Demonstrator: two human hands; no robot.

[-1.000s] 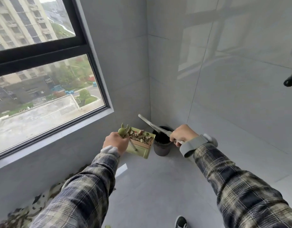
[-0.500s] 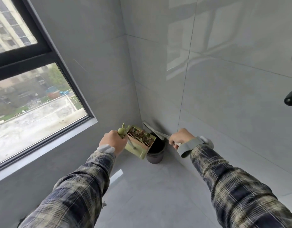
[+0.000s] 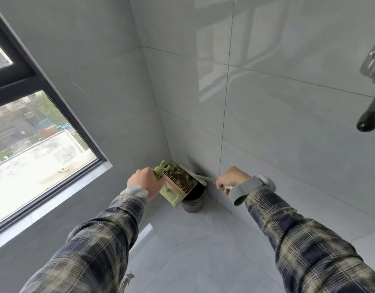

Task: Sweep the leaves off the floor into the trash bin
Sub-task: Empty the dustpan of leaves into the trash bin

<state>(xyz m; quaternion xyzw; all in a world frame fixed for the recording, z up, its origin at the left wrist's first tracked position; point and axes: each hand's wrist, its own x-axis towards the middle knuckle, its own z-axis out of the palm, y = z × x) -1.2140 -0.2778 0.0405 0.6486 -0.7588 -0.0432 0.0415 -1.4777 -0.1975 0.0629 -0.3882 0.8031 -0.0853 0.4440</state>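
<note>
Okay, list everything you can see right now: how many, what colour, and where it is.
dustpan: one, green, held over the bin
leaves: several, brown and green, in the dustpan
trash bin: one, dark, on the floor in the corner
brush: one, white, at the dustpan's far edge
window: one, black frame, left wall
fixture: one, metal with black knob, right edge
sleeves: two, plaid
left hand: grips the dustpan handle
right hand: grips the brush handle

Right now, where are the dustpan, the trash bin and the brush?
dustpan (image 3: 172, 196), head view, its green lower wall.
trash bin (image 3: 192, 206), head view, dark outer wall.
brush (image 3: 198, 179), head view, white head.
</note>
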